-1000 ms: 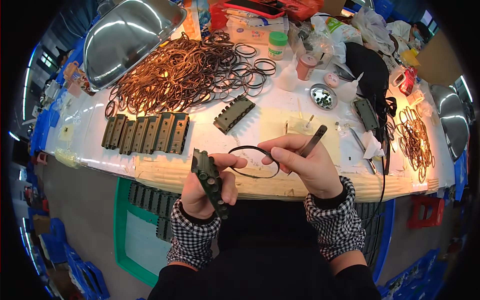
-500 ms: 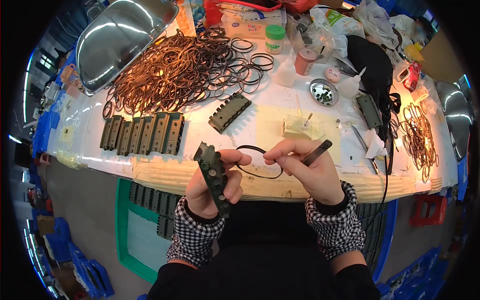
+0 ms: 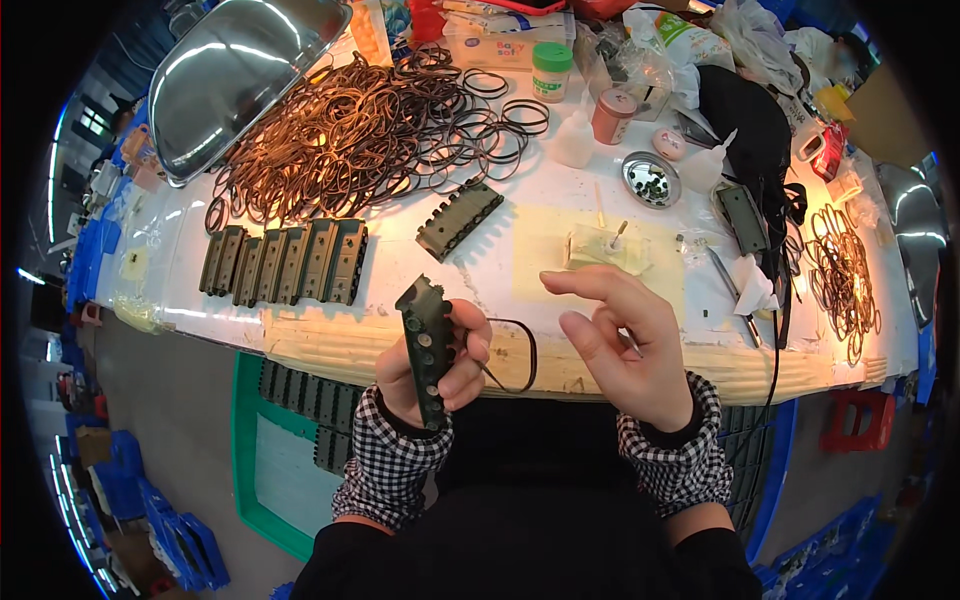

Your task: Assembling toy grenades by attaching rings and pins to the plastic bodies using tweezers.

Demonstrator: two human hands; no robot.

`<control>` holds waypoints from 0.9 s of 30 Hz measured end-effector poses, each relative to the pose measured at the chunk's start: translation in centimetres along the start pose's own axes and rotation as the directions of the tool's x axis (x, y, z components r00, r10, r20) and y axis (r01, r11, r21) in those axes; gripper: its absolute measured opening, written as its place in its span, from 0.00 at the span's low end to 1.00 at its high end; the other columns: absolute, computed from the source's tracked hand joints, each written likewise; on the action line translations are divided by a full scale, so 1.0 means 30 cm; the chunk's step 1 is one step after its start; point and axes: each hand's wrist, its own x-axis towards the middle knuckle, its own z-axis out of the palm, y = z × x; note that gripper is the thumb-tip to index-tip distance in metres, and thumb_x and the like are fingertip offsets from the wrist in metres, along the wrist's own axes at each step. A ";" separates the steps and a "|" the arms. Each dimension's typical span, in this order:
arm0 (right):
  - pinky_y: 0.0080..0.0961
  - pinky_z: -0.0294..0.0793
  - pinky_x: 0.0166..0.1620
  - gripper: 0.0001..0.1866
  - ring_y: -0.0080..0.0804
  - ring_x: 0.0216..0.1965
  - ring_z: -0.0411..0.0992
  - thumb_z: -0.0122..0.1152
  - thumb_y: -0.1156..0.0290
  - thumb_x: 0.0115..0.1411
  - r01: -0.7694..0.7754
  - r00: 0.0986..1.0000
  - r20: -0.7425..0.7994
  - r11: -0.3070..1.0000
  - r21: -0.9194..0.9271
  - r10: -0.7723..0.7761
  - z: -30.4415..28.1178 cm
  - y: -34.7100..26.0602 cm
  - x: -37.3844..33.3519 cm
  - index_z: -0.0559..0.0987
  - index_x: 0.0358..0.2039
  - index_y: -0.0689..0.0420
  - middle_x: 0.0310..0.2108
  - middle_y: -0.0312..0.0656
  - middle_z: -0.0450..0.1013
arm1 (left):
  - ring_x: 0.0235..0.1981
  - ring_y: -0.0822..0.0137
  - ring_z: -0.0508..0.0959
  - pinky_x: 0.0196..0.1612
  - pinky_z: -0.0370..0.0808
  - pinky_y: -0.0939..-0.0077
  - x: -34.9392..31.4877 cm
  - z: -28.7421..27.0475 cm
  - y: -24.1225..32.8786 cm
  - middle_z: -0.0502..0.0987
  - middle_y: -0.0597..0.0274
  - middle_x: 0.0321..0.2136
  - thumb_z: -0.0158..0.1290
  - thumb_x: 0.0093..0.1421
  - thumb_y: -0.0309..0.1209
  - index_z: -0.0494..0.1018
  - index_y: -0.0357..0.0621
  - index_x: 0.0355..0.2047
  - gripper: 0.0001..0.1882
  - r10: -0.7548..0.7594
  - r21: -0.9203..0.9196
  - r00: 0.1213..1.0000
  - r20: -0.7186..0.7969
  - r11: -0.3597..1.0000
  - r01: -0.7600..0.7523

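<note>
My left hand (image 3: pixel 462 355) is closed around an olive-green model tank hull (image 3: pixel 424 345), tilted upright, with a row of round wheels along its side. A thin black rubber track loop (image 3: pixel 533 352) hangs out to the right of that hand, its near end at the fingertips. To the right, my right hand (image 3: pixel 630 345) has its thumb and index finger apart, touching neither the loop nor the hull. Its other fingers are curled, and a small grey sliver shows between them, apparently the tweezers, mostly hidden by the hand.
A similar hull (image 3: pixel 460 220) lies ahead, and several more (image 3: pixel 285 262) stand in a row at left. Behind them is a heap of rubber loops (image 3: pixel 330 140). A dish of small dark parts (image 3: pixel 651 180), a pen-like tool (image 3: pixel 735 298) and a yellowish block (image 3: pixel 605 248) lie at right.
My right hand has let go of the loop and spread its thumb and index finger. The loop has swung lower, staying at my left fingers. The tweezers have gone mostly out of sight.
</note>
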 end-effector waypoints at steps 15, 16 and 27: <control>0.11 0.64 0.24 0.08 0.12 0.21 0.66 0.59 0.76 0.59 -0.227 0.974 0.090 0.914 0.335 0.209 0.017 0.082 -0.004 0.79 0.36 0.67 0.24 0.34 0.76 | 0.25 0.75 0.71 0.26 0.74 0.83 -0.003 -0.013 -0.006 0.69 0.43 0.47 0.45 0.65 0.36 0.58 0.30 0.58 0.26 0.015 -0.051 1.000 -0.008 0.999 -0.015; 0.10 0.66 0.26 0.08 0.13 0.23 0.68 0.59 0.75 0.60 -0.234 0.972 0.097 0.899 0.371 0.213 0.019 0.080 -0.004 0.79 0.36 0.67 0.25 0.35 0.76 | 0.25 0.75 0.71 0.26 0.74 0.84 -0.001 -0.013 -0.007 0.69 0.43 0.48 0.45 0.65 0.35 0.58 0.30 0.58 0.26 0.021 -0.058 1.000 -0.013 0.998 -0.022; 0.10 0.65 0.26 0.07 0.13 0.22 0.65 0.59 0.75 0.59 -0.256 0.967 0.084 0.899 0.356 0.242 0.008 0.084 -0.002 0.79 0.36 0.65 0.32 0.37 0.76 | 0.25 0.75 0.72 0.24 0.73 0.83 0.000 -0.007 -0.024 0.70 0.43 0.48 0.46 0.64 0.36 0.57 0.29 0.58 0.28 0.019 -0.091 1.000 -0.017 0.996 -0.021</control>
